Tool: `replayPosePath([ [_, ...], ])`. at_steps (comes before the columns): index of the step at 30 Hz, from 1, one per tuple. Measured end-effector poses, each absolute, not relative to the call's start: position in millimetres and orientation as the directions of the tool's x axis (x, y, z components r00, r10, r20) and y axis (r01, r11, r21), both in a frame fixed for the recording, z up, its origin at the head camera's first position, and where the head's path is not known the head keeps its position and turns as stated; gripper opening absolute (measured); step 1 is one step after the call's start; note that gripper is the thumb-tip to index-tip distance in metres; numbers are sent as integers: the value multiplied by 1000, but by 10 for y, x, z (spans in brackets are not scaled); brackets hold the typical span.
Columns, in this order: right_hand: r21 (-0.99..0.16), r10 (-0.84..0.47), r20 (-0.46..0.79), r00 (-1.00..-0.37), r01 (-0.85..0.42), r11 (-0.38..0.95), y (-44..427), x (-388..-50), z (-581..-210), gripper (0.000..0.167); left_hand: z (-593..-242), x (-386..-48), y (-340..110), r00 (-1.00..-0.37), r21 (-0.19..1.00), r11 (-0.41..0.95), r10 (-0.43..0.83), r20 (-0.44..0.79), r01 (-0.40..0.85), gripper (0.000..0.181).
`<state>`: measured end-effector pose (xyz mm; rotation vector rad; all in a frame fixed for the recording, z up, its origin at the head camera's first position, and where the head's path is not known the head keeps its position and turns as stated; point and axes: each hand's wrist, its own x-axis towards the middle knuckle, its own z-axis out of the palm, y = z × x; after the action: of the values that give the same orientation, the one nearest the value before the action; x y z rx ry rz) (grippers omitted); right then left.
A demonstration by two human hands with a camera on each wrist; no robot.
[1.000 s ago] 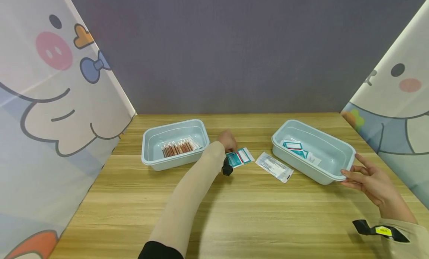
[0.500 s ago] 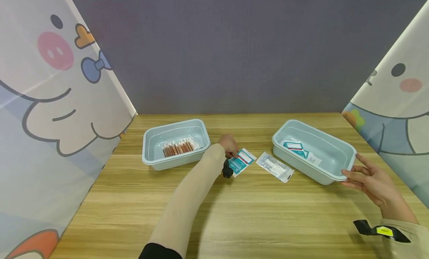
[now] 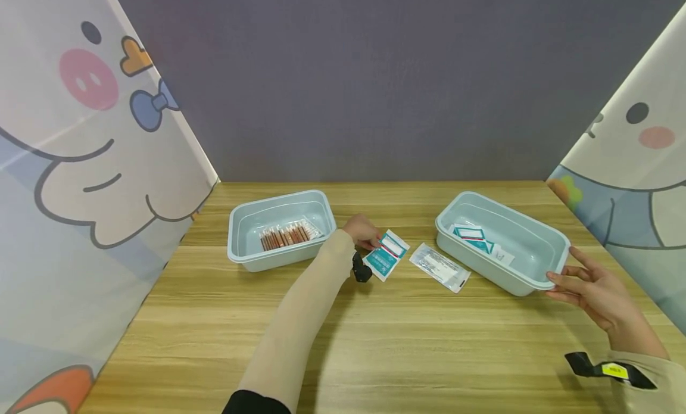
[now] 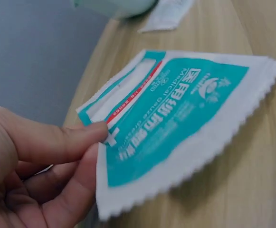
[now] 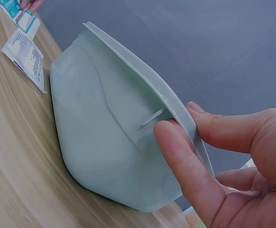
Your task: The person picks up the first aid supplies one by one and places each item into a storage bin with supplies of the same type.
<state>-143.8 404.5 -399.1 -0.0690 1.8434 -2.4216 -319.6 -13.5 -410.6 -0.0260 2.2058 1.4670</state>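
Note:
Between thumb and fingers my left hand (image 4: 47, 166) pinches the edge of a teal and white gauze dressing packet (image 4: 161, 114). In the head view that packet (image 3: 387, 256) is at mid-table, just right of the left hand (image 3: 362, 232). My right hand (image 3: 595, 289) grips the near right rim of a pale blue plastic basin (image 3: 514, 272); the right wrist view shows its thumb over the rim and fingers beneath. Inside this basin lie several teal and white packets (image 3: 474, 240). A white printed packet (image 3: 439, 267) lies flat on the table between the gauze packet and the basin.
A second pale blue basin (image 3: 278, 261) stands at the left, holding several brown-filled swab sticks (image 3: 284, 236) in clear wrap. A grey panel (image 3: 375, 86) rises behind the wooden table (image 3: 407, 354). Cartoon-printed panels (image 3: 96, 181) flank both sides.
The gauze packet has turned from lying slantwise to more upright in the head view, its edge now lifted by my left hand. My right hand and the basins have stayed put.

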Motion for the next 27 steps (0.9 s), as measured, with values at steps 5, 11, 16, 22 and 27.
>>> replayPosePath([
  [5,-962,-105,-25,-994,52,-267,4048,-1440,-3991,96,-4040,-3180,-150,-870,892,315,273,-411,-323,21],
  [11,-963,-109,-31,-994,59,-264,4050,-1441,-3989,96,-3958,-3218,-185,-855,906,227,311,-414,-356,28],
  [16,-963,-113,-26,-993,56,-265,4054,-1448,-3985,96,-3885,-3241,-205,-859,923,168,337,-384,-347,33],
  [22,-961,-110,-29,-994,58,-271,4049,-1451,-3987,97,-3785,-3230,-186,-866,932,91,347,-360,-351,35],
  [27,-960,-109,-36,-993,65,-273,4051,-1450,-3993,97,-3705,-3208,-152,-876,939,3,360,-321,-343,36],
])
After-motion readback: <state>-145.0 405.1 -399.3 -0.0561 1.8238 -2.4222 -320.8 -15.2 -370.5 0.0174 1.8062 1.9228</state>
